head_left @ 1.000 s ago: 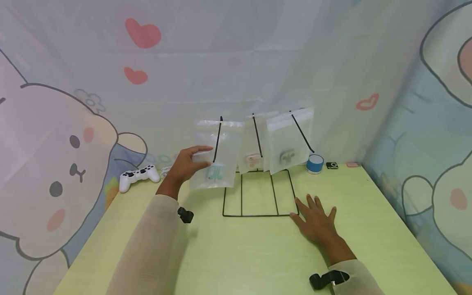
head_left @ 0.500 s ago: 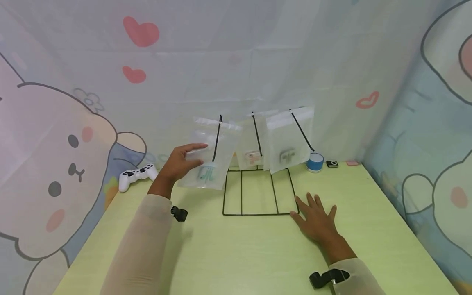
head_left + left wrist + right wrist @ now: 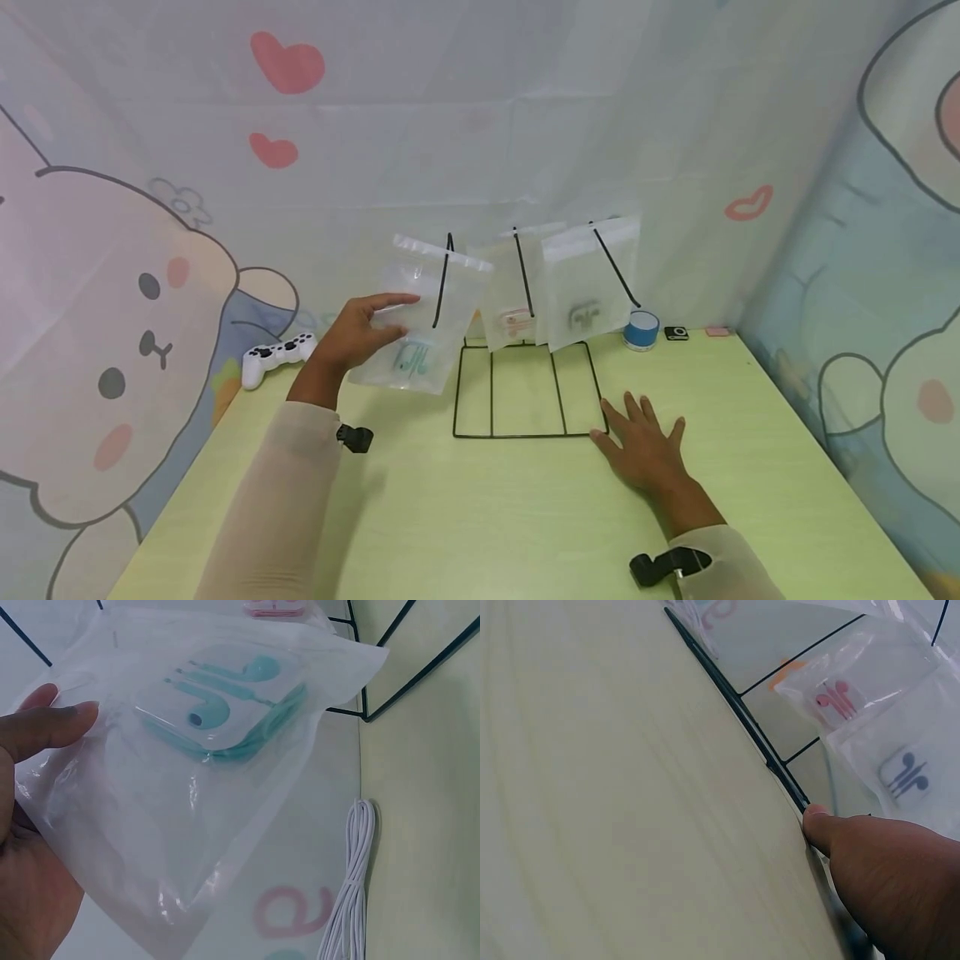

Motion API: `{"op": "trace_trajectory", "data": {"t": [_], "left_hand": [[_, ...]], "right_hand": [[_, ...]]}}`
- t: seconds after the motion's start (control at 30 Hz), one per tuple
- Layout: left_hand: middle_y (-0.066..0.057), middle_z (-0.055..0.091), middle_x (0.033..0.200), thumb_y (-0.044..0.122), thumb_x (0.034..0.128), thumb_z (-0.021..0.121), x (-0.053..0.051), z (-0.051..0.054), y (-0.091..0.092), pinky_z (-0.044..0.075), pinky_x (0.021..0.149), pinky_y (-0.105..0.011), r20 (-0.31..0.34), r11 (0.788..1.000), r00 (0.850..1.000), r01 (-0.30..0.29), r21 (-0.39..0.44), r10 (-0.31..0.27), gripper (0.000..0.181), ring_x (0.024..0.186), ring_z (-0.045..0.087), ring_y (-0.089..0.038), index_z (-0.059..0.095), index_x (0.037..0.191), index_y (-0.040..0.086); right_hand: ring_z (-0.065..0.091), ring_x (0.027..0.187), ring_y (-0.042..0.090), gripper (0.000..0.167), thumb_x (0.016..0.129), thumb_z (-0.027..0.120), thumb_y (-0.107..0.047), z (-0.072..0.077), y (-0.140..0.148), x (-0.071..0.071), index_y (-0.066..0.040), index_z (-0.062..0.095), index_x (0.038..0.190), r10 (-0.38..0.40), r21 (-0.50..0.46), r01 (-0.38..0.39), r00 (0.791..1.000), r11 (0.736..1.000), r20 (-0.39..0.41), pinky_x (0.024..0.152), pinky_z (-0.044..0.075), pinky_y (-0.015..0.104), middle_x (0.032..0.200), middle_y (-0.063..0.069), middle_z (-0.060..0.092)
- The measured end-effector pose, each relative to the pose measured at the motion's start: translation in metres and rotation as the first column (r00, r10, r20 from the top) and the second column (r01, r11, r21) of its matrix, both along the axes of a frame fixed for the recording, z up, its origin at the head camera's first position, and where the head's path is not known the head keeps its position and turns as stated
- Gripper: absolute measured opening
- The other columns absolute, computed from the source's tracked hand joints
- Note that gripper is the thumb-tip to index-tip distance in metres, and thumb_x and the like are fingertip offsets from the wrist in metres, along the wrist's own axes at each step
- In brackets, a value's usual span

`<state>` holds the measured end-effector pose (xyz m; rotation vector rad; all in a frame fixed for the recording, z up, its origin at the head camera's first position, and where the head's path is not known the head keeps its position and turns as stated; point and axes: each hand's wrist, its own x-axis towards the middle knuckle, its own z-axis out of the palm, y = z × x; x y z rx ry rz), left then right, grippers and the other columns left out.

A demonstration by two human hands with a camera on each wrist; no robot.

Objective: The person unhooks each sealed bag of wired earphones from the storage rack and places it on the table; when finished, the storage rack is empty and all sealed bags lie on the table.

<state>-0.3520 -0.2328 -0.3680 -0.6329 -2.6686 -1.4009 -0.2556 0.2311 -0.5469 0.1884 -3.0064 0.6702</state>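
The bag of teal earphones (image 3: 429,346) sits tilted left of centre in the head view, its top strip crossing the left prong (image 3: 442,287). My left hand (image 3: 358,333) pinches its left edge; I'd slide along the prong's line, gently, lest the plastic snag. At lower right, my right hand (image 3: 641,446) spreads its fingers against the wire rack's (image 3: 525,437) front corner, and firm pressure there should prevent tipping. I'd also avoid brushing the pink-earphone bag (image 3: 500,287), 1 prong along.

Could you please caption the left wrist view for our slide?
Left hand pinching a translucent bag of teal earphones, white cable nearby.
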Motion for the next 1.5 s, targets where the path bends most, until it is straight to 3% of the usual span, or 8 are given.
{"op": "trace_trajectory", "data": {"t": [0.17, 0.37, 0.53, 0.63, 0.87, 1.13, 1.27, 1.5], "left_hand": [[-0.008, 0.058, 0.164, 0.008, 0.1028, 0.073, 0.007, -0.003, -0.002, 0.046, 0.121, -0.060, -0.016, 1.000, 1.000, -0.003, 0.001, 0.003, 0.047, 0.152, 0.051, -0.030, 0.072, 0.147, 0.022], [-0.010, 0.060, 0.162, 0.009, 0.1022, 0.074, 0.013, -0.008, -0.004, 0.040, 0.126, -0.065, -0.028, 1.000, 1.000, -0.006, 0.012, 0.006, 0.046, 0.150, 0.054, -0.034, 0.073, 0.146, 0.023], [-0.008, 0.064, 0.158, 0.009, 0.1019, 0.075, 0.019, -0.012, -0.006, 0.055, 0.112, -0.054, -0.050, 1.000, 0.999, -0.002, 0.007, 0.002, 0.046, 0.136, 0.064, -0.031, 0.074, 0.145, 0.024], [-0.009, 0.066, 0.155, 0.007, 0.1012, 0.075, 0.022, -0.014, -0.007, 0.057, 0.108, -0.048, -0.092, 1.000, 0.996, -0.002, -0.012, 0.001, 0.046, 0.131, 0.067, -0.029, 0.074, 0.145, 0.023], [-0.011, 0.069, 0.153, 0.004, 0.1002, 0.076, 0.032, -0.018, -0.008, 0.052, 0.116, -0.058, -0.172, 0.999, 0.985, -0.002, -0.033, -0.003, 0.046, 0.145, 0.060, -0.034, 0.075, 0.143, 0.020], [-0.005, 0.071, 0.151, 0.005, 0.1013, 0.075, 0.042, -0.023, -0.009, 0.052, 0.102, -0.024, -0.218, 0.998, 0.975, 0.028, -0.052, -0.039, 0.046, 0.137, 0.065, -0.022, 0.075, 0.144, 0.022], [-0.003, 0.072, 0.149, 0.003, 0.1007, 0.075, 0.047, -0.026, -0.011, 0.049, 0.096, -0.019, -0.236, 0.998, 0.971, 0.037, -0.044, -0.047, 0.046, 0.129, 0.065, -0.011, 0.075, 0.143, 0.021], [-0.007, 0.074, 0.146, 0.002, 0.0999, 0.076, 0.056, -0.028, -0.010, 0.048, 0.108, -0.011, -0.276, 0.997, 0.958, 0.063, -0.035, -0.070, 0.044, 0.138, 0.063, -0.006, 0.076, 0.141, 0.017]], "right_hand": [[0.013, 0.168, 0.055, 0.075, 0.112, 0.043, -0.067, 0.000, 0.000, 0.000, -0.021, 0.040, 0.171, -0.003, -0.002, 0.003, 1.000, 1.000, 0.002, 0.117, -0.005, 0.095, 0.180, 0.025, 0.023], [0.013, 0.168, 0.055, 0.073, 0.112, 0.045, -0.064, 0.001, 0.000, -0.001, -0.020, 0.040, 0.171, -0.002, -0.001, 0.002, 1.000, 1.000, 0.002, 0.116, -0.005, 0.095, 0.180, 0.025, 0.023], [0.014, 0.167, 0.055, 0.073, 0.112, 0.046, -0.063, 0.002, -0.001, 0.000, -0.019, 0.041, 0.170, -0.002, 0.000, 0.002, 1.000, 1.000, -0.004, 0.116, -0.005, 0.095, 0.180, 0.026, 0.024], [0.014, 0.167, 0.056, 0.072, 0.112, 0.047, -0.062, 0.002, -0.002, 0.001, -0.020, 0.041, 0.170, -0.003, -0.003, 0.003, 1.000, 1.000, 0.000, 0.116, -0.005, 0.095, 0.180, 0.026, 0.024], [0.013, 0.167, 0.055, 0.072, 0.112, 0.047, -0.062, 0.002, -0.001, 0.001, -0.021, 0.040, 0.171, -0.002, 0.002, 0.002, 1.000, 1.000, 0.007, 0.116, -0.006, 0.095, 0.180, 0.026, 0.023], [0.014, 0.167, 0.056, 0.073, 0.112, 0.046, -0.063, 0.001, -0.001, 0.001, -0.020, 0.041, 0.171, 0.003, 0.005, -0.003, 1.000, 1.000, 0.002, 0.116, -0.005, 0.095, 0.180, 0.026, 0.023], [0.014, 0.167, 0.056, 0.073, 0.112, 0.045, -0.064, 0.001, -0.001, 0.001, -0.020, 0.041, 0.171, 0.005, 0.006, -0.005, 1.000, 1.000, 0.003, 0.116, -0.005, 0.095, 0.180, 0.026, 0.023], [0.014, 0.167, 0.056, 0.073, 0.112, 0.045, -0.064, 0.002, 0.000, 0.000, -0.020, 0.041, 0.171, 0.001, 0.006, -0.001, 1.000, 1.000, 0.005, 0.116, -0.005, 0.095, 0.180, 0.026, 0.023]]}}
